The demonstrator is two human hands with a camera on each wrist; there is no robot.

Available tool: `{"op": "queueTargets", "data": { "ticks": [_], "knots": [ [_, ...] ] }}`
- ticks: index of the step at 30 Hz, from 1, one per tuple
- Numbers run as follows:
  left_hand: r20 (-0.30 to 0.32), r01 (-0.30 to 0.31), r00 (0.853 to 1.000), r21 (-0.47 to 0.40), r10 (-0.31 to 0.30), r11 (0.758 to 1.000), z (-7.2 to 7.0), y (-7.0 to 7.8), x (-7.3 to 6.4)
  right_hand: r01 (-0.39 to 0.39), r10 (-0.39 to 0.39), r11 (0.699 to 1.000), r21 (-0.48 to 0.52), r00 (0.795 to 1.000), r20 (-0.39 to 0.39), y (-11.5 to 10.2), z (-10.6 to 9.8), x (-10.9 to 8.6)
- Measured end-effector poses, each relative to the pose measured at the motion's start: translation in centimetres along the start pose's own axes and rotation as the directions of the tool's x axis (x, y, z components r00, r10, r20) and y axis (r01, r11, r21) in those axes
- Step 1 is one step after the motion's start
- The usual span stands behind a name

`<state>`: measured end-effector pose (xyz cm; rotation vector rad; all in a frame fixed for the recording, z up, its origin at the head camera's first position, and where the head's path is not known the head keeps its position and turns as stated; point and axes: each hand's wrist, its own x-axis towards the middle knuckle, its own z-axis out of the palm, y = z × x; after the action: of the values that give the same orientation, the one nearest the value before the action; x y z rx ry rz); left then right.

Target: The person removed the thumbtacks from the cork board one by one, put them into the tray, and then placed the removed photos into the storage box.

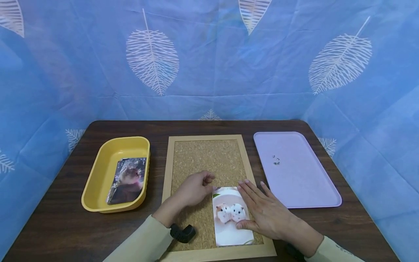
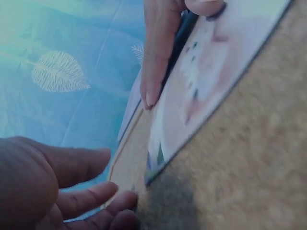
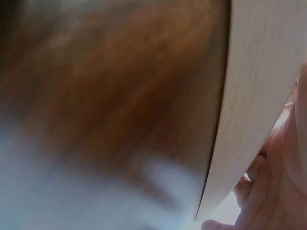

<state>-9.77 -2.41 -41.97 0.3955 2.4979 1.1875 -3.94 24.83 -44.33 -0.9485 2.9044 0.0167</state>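
A photo card (image 1: 229,234) with two white hamster-like figures lies on the lower right part of a wood-framed cork board (image 1: 209,156). My right hand (image 1: 265,211) rests across the photo's right side, fingers extended and thumb over the picture. By the photo's upper left corner is my left hand (image 1: 195,187), its fingers loosely bent. In the left wrist view that hand (image 2: 72,187) holds nothing, with a gap between it and the photo's corner (image 2: 152,172). The right wrist view shows part of the right hand (image 3: 273,182) beside the pale wood frame (image 3: 259,86).
To the left stands a yellow tray (image 1: 93,185) with a stack of photos (image 1: 129,180) in it. On the right lies a lilac tray (image 1: 304,174) bearing several tiny shiny pieces (image 1: 276,163). All rest on a dark wooden table (image 1: 49,233) before a blue leaf-patterned cloth (image 1: 209,72).
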Motion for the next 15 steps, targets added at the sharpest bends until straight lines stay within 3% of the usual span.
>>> {"op": "queueTargets", "data": {
  "ticks": [9,15],
  "knots": [
    [0.013,0.071,0.997,0.089,-0.073,0.993,0.4,1.5,0.4,0.008,-0.009,1.0,-0.017,1.0,-0.023,-0.1,0.1,0.1],
    [0.025,0.032,0.999,0.053,-0.034,0.998,0.7,1.8,0.6,0.008,-0.009,1.0,-0.026,0.999,-0.034,-0.2,0.1,0.1]
  ]
}}
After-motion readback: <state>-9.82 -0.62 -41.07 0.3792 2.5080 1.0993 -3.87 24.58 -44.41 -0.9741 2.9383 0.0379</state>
